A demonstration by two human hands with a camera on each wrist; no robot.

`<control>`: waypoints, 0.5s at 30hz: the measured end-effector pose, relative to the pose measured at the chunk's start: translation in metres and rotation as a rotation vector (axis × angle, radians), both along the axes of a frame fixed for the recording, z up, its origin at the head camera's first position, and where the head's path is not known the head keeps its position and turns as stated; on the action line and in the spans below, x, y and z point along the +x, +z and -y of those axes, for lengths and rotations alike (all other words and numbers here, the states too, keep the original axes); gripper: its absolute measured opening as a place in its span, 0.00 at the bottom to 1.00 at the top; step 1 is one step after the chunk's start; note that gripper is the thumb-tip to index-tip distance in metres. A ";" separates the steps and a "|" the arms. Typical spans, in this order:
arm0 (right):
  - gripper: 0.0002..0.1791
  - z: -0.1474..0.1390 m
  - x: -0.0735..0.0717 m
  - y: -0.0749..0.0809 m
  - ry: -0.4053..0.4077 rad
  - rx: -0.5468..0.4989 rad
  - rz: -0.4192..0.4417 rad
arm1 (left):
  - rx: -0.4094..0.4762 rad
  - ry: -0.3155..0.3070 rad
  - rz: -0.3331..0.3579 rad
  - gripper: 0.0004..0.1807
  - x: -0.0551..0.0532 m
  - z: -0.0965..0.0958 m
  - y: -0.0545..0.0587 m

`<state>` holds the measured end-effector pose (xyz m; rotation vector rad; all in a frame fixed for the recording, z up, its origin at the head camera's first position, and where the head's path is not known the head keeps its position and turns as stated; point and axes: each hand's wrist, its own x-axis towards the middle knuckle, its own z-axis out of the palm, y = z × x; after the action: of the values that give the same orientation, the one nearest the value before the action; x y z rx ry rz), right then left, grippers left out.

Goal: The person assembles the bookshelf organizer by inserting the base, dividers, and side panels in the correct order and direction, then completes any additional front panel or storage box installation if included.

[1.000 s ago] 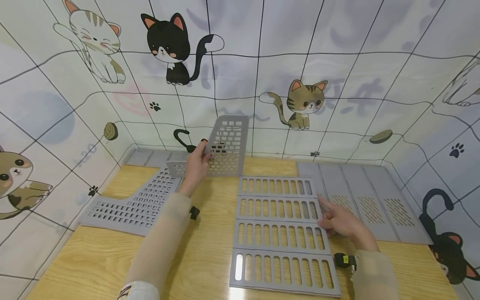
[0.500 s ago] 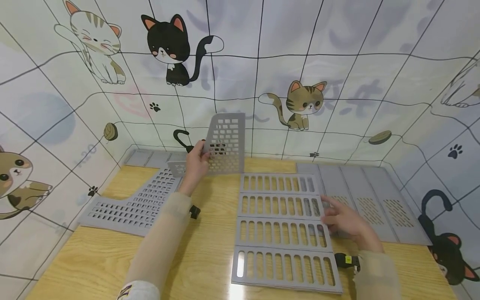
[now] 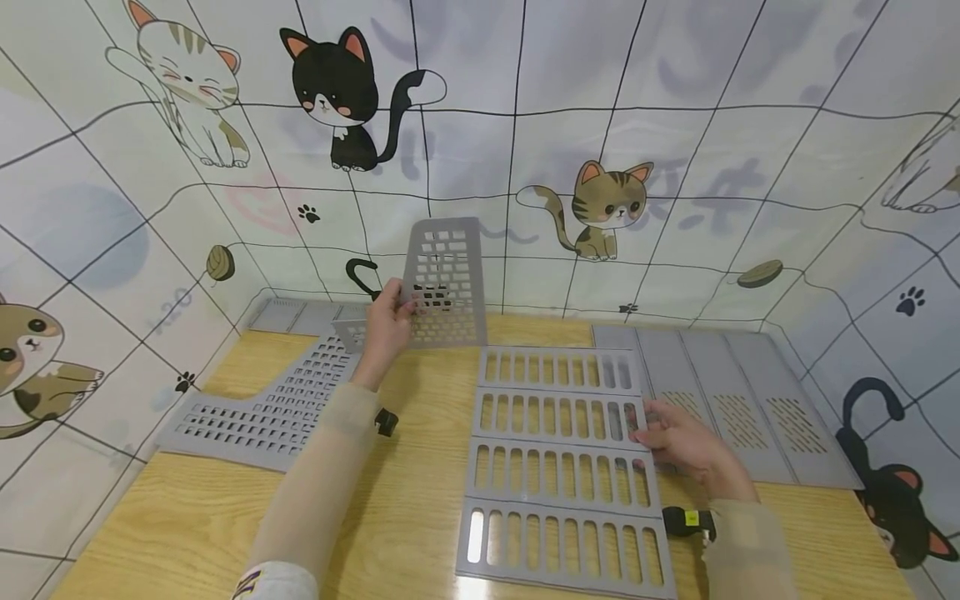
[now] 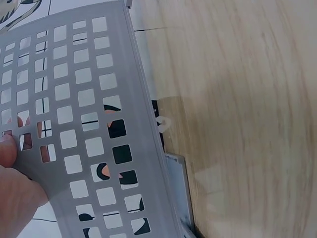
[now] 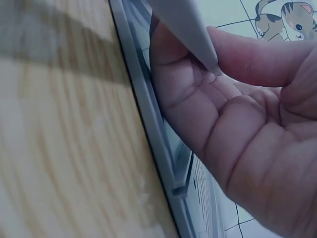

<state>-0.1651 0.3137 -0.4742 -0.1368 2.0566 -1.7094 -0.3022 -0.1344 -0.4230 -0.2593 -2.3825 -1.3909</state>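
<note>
My left hand (image 3: 386, 333) grips the left edge of a grey panel (image 3: 475, 275) with brick-like rows of holes, held upright near the back wall. In the left wrist view its thumb lies on the near face of the panel (image 4: 131, 89), and fingers show through the holes. At the right, my right hand (image 3: 686, 442) pinches the right edge of a grey slotted panel (image 3: 562, 507) that has several hinge-like rows of long openings. The right wrist view shows the panel edge (image 5: 185, 29) between thumb and curled fingers, above the tabletop.
A grey perforated panel (image 3: 247, 457) lies flat at the left on the wooden table (image 3: 420, 500). Behind it lies another grey panel (image 3: 300, 317). At the right, a grey panel with slanted slots (image 3: 720, 358) lies flat. A cat-patterned curtain (image 3: 480, 150) encloses the table.
The left hand and its upright panel have shifted slightly up and left. The right hand's thumb has come over the slotted panel's edge, and that panel has shifted slightly.
</note>
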 end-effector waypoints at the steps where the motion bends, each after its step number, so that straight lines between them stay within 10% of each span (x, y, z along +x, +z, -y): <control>1: 0.32 0.000 0.000 0.000 0.003 -0.004 0.000 | 0.002 -0.002 -0.004 0.08 0.000 -0.001 0.000; 15: 0.32 0.004 0.006 0.009 -0.060 0.175 0.025 | -0.177 -0.096 0.029 0.08 -0.001 -0.010 -0.005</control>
<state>-0.1593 0.3094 -0.4655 0.0013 2.1998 -1.5480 -0.3035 -0.1240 -0.4282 -0.4070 -2.5508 -1.2325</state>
